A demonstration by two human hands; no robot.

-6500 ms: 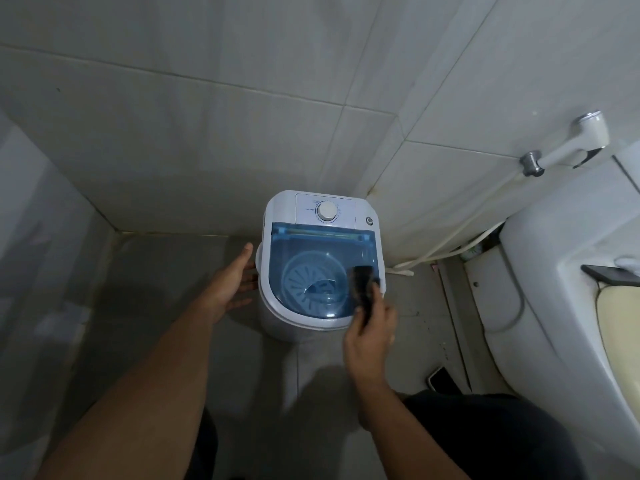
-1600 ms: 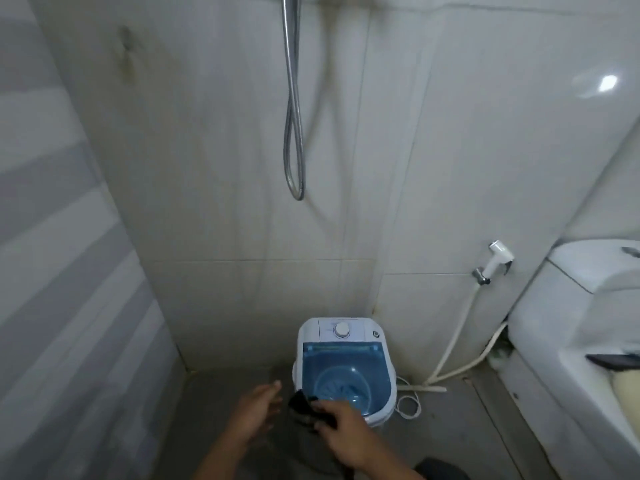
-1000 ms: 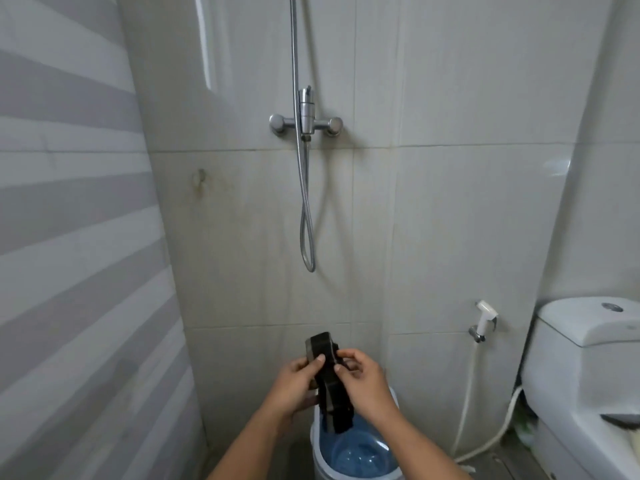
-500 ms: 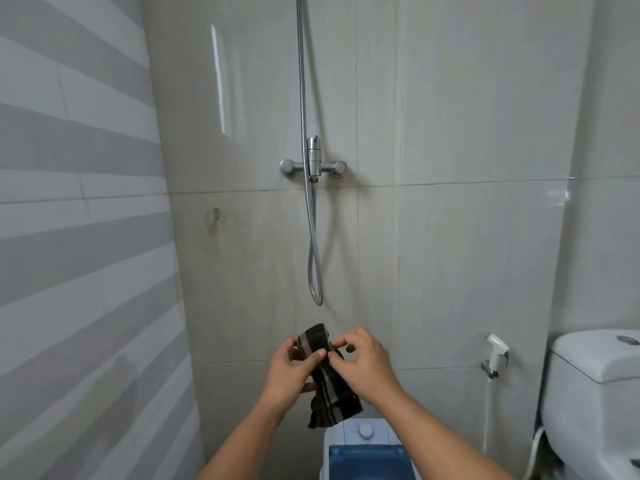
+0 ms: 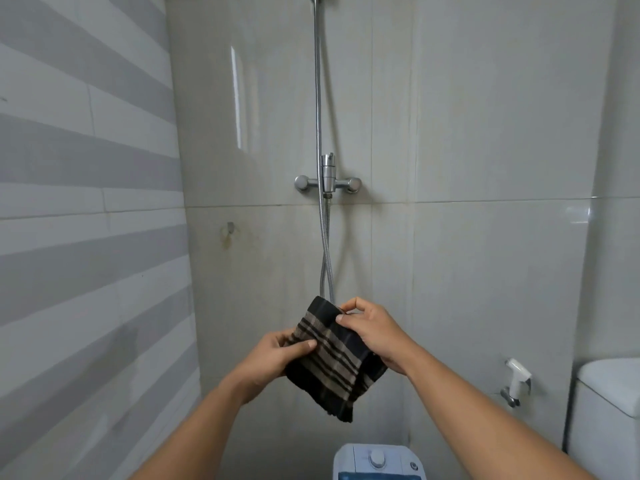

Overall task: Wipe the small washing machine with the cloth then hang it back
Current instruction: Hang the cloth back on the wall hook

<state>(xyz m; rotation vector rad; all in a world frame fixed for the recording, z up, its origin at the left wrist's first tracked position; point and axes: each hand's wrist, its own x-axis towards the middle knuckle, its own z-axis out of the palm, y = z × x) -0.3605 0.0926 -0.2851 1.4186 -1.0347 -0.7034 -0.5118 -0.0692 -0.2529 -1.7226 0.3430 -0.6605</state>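
Both hands [image 5: 270,358] raised higher, cloth [image 5: 334,358] now spread open, washing machine [image 5: 377,460] lower.

We observed both bare forearms extended forward and upward, converging at mid-frame. The left hand [image 5: 273,358] was closed in a pinch, thumb over curled fingers, on the cloth [image 5: 337,365]. The right hand [image 5: 374,332] sat slightly higher, thumb and forefinger pinched on the cloth's upper edge, wrist bent.

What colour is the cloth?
The cloth is black with tan stripes, shown in the head view.
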